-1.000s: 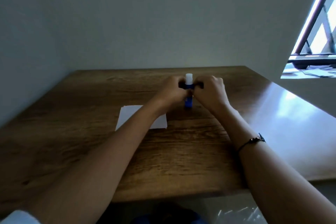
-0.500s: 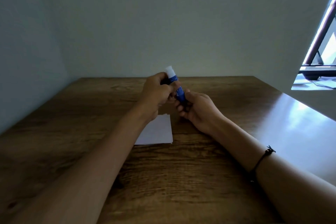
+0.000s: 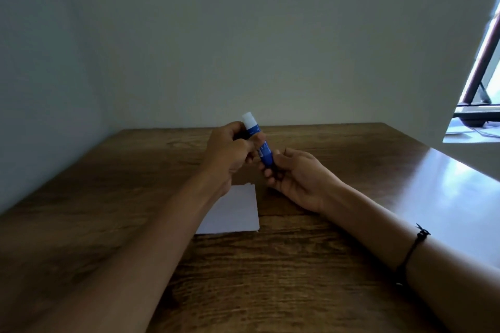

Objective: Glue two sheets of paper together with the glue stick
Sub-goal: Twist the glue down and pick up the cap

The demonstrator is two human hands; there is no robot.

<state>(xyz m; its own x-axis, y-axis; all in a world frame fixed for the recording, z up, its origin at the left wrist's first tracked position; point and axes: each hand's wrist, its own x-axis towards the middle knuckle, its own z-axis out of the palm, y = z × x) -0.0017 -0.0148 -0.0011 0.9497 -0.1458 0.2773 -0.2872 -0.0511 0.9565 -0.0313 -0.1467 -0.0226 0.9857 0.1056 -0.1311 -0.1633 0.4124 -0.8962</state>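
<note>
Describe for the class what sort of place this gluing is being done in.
Probably a plain indoor room, at a desk pushed into a corner. A wooden table meets bare walls, a window lets in daylight at the right, and white paper lies on the tabletop.

Dim overall; daylight enters from the window [image 3: 484, 67] at right, laying pale glare on the table [image 3: 446, 192] beside it. Forearms blur and stretch near the lower edges.
</note>
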